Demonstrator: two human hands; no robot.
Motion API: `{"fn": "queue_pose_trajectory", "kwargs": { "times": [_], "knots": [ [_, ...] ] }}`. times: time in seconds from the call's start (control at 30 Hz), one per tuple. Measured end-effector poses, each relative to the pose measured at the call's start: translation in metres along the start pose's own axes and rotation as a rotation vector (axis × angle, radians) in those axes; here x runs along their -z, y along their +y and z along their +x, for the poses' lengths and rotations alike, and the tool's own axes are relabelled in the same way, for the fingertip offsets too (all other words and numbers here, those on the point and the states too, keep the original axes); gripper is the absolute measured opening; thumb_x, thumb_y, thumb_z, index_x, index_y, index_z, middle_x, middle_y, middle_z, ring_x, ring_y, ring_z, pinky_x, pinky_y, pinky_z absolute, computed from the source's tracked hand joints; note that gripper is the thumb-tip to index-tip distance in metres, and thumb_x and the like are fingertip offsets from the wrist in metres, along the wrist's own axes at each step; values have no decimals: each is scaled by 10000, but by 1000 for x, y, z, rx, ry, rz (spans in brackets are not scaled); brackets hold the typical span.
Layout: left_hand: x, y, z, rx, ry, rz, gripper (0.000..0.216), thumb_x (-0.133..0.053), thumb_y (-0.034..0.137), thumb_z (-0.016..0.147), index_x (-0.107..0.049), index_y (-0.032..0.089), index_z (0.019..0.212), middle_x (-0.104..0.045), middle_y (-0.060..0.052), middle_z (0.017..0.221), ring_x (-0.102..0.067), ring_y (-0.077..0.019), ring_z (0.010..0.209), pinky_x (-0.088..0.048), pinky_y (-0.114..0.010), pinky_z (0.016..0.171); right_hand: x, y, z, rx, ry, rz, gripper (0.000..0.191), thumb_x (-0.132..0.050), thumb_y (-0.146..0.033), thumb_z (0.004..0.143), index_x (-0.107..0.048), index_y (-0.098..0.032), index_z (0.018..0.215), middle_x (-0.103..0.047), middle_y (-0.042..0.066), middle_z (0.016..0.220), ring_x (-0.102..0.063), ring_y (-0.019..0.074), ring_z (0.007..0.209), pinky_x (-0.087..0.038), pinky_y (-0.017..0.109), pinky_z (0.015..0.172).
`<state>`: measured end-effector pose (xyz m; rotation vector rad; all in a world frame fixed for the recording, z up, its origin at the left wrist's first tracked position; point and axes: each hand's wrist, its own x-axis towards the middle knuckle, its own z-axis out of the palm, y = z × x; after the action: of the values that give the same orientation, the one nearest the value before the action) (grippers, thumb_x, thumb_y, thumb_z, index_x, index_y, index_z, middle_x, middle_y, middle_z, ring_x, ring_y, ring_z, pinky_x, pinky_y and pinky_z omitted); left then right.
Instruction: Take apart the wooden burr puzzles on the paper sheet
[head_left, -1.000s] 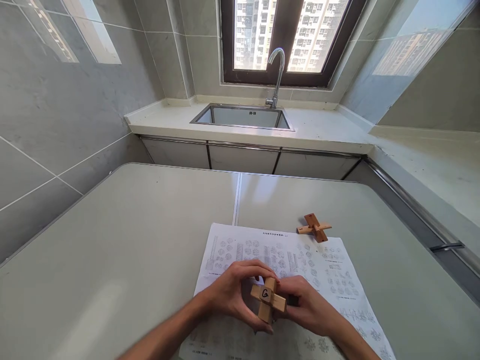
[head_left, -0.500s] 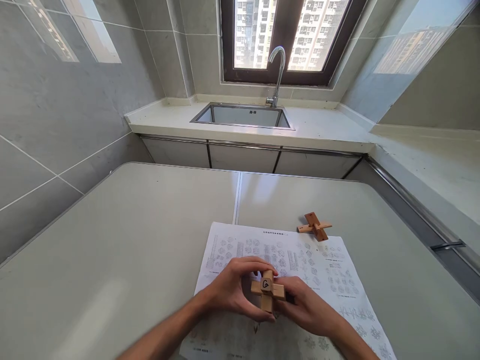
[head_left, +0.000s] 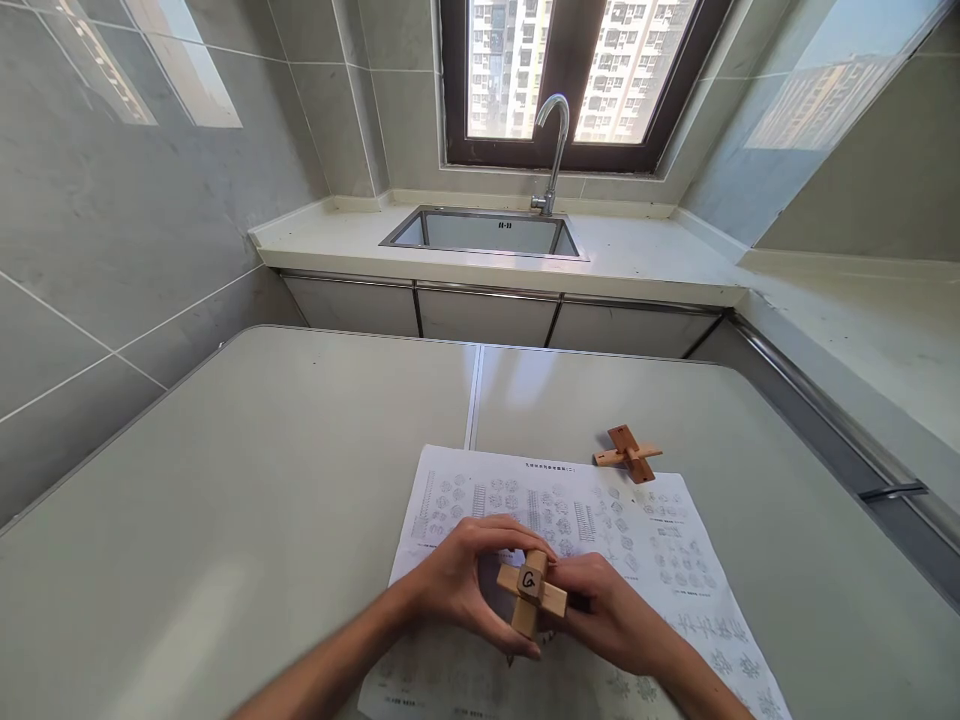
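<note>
Between my hands is a light wooden interlocking puzzle [head_left: 530, 590], cross-shaped, with a letter "G" on the block end facing me. My left hand [head_left: 480, 580] curves around it, fingertips on its top and thumb on its bottom. From the right, my right hand [head_left: 600, 610] grips it, thumb and fingers closed at its side; some fingertips are hidden behind the wood. Below the hands lies a printed sheet [head_left: 690, 560] with many small line diagrams. A second, reddish-brown wooden cross puzzle [head_left: 631, 454] rests at the sheet's far right edge.
The pale table [head_left: 225, 500] has a seam running down its middle. Beyond it stand a counter [head_left: 637, 245] with a sink [head_left: 487, 250], a tap [head_left: 555, 150] and a window. Tiled walls rise on both sides.
The held puzzle has tilted, its top leaning right and its lower end swinging left. My left thumb has moved slightly down and left with it. The other puzzle stays put.
</note>
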<state>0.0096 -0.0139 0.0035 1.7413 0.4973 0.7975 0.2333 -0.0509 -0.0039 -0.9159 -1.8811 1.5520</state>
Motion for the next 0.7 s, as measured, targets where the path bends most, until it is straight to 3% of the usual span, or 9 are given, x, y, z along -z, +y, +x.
{"fn": "queue_pose_trajectory", "kwargs": {
  "times": [0.1,0.27,0.53,0.7],
  "knots": [
    [-1,0,0,-7,5,23,724,-997,496,549,-767,233,1184,-792,-97,1128,-726,-286,1046,-537,-377,983,0,4,-1,-5,4,-12,405,-635,-459,1011,-675,-177,724,-584,-4,667,-495,131,596,-399,242,582],
    [-1,-1,0,-46,-4,73,735,-982,527,553,-762,228,1187,-801,-90,1112,-733,-277,1014,-534,-375,970,0,6,-3,54,29,-37,337,-611,-371,1034,-720,-181,778,-630,-3,664,-521,122,571,-401,223,567],
    [1,-3,-1,-36,-9,55,747,-982,490,580,-732,248,1242,-771,-96,1171,-720,-287,1068,-532,-390,1008,-1,13,-2,17,52,-102,274,-604,-250,993,-580,-194,726,-478,-42,655,-399,112,595,-326,230,571],
    [3,1,-1,87,40,50,785,-951,437,665,-654,245,1366,-718,-115,1271,-689,-294,1133,-529,-400,1020,-5,21,-2,-54,229,-144,175,-599,-195,906,-517,-209,752,-396,-55,668,-324,123,621,-290,237,567]
  ]
}}
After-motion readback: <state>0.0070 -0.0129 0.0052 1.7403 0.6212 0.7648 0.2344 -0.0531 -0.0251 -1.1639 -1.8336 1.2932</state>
